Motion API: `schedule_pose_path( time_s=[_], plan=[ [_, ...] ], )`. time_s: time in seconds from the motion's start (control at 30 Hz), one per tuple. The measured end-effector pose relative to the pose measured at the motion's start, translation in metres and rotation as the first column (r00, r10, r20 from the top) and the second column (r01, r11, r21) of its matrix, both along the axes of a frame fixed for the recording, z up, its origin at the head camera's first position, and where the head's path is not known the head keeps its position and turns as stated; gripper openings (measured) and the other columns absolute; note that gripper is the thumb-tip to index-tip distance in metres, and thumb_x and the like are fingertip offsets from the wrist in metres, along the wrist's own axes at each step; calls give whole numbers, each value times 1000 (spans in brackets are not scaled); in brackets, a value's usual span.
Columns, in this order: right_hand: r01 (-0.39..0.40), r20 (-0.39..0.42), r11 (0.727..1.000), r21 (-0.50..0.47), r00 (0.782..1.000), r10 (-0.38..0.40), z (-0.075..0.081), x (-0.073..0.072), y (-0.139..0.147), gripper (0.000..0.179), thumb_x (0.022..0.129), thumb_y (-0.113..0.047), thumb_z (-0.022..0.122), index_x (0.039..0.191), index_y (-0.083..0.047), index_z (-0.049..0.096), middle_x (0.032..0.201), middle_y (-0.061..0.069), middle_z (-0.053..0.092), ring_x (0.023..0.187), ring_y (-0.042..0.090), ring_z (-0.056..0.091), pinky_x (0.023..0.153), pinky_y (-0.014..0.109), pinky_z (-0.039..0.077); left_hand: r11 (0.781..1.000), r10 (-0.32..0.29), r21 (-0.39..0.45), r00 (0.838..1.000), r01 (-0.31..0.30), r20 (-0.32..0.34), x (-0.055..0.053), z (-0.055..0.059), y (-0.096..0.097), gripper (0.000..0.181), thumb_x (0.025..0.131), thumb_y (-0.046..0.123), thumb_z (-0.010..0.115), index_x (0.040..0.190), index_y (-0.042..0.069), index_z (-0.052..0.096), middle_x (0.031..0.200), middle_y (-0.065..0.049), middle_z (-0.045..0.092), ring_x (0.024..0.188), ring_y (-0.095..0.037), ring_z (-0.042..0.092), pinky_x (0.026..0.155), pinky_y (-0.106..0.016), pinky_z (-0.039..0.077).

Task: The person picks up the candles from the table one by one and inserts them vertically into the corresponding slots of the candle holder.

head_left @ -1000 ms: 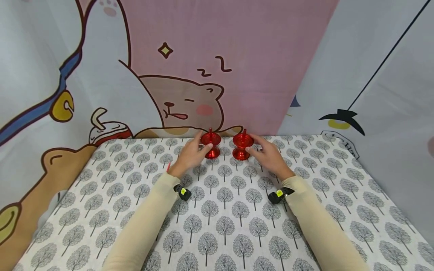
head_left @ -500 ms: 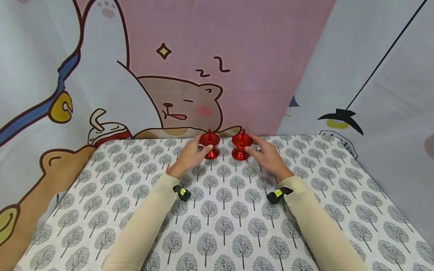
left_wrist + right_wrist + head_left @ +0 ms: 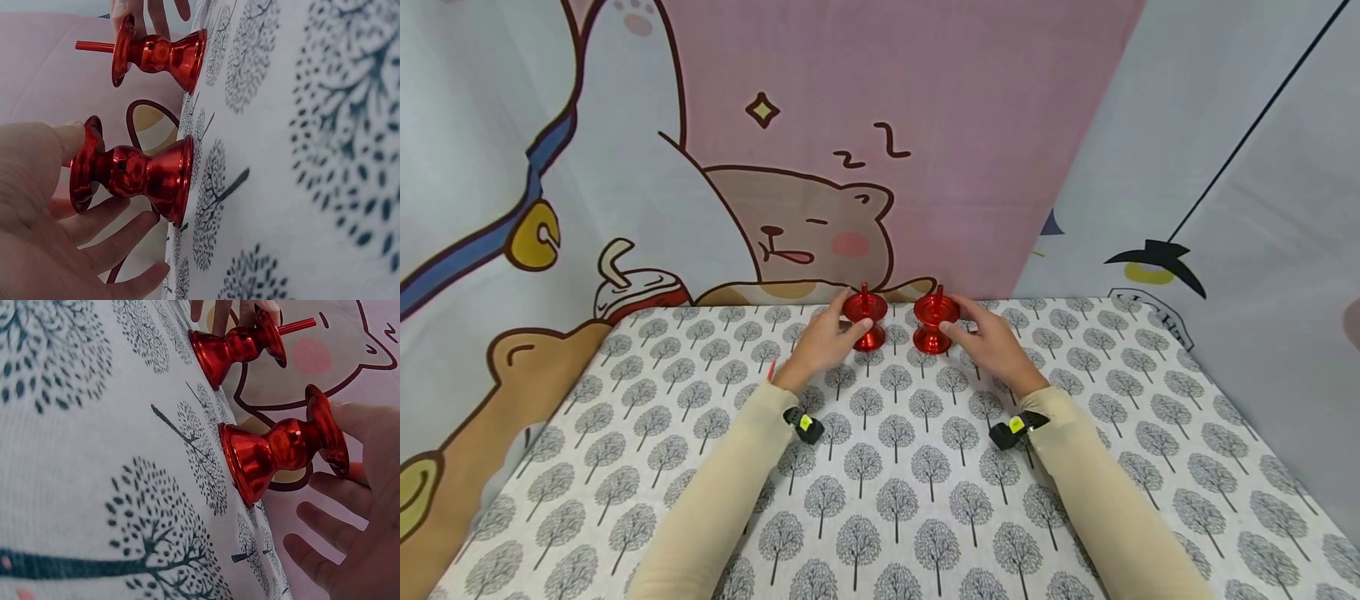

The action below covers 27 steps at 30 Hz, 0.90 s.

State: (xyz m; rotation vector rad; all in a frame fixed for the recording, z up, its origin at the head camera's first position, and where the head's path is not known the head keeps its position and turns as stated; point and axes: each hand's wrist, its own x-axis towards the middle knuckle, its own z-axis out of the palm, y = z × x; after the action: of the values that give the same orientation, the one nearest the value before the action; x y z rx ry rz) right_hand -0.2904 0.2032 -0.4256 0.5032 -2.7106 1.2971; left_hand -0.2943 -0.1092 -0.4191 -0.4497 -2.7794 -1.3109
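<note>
Two shiny red metal candle holders stand upright side by side near the table's back edge. Each has a flared base, a narrow waist, and a shallow dish with a thin stem rising from it. My left hand holds the left candle holder by its dish, thumb at the rim and index finger across from it. The right candle holder is held the same way by my right hand. On both hands the other fingers are spread beside the waist and base. Both bases sit at the cloth, with a small gap between the holders.
A white cloth printed with grey trees covers the table. Just behind the holders rises a cartoon fabric backdrop. A black wrist camera sits on the left wrist and another wrist camera on the right.
</note>
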Motion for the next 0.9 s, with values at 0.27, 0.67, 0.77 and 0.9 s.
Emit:
schedule_pose_path(
  time_s=[0.27,0.67,0.77,0.9],
  plan=[
    [1,36,1000,-5,999,0,2,1,1,69,112,-36,67,170,-11,40,155,22,60,144,45,56,114,69,47,1000,-4,7,1000,4,-19,0,1,2,80,112,36,65,173,2,26,154,-24,60,129,-38,69,114,-58,51],
    [14,59,1000,-2,998,-13,1,1,1,68,113,-35,64,171,-11,38,157,22,58,147,44,54,116,69,45,999,3,35,1000,-3,-2,-1,-1,2,78,111,35,65,173,4,29,153,-22,62,129,-38,69,113,-57,52],
    [14,61,1000,-1,998,-14,1,1,0,68,113,-36,64,171,-10,39,157,22,59,146,44,54,116,69,46,999,1,39,1000,0,-6,-1,-1,2,78,111,34,66,172,4,30,153,-22,62,128,-38,70,113,-57,52],
    [20,75,1000,-4,997,-19,3,2,0,69,113,-37,64,171,-12,39,158,20,58,147,44,54,116,69,45,999,-1,39,1000,1,-5,-1,-1,2,77,111,34,66,172,4,31,153,-21,62,128,-37,70,112,-56,52]
  ],
)
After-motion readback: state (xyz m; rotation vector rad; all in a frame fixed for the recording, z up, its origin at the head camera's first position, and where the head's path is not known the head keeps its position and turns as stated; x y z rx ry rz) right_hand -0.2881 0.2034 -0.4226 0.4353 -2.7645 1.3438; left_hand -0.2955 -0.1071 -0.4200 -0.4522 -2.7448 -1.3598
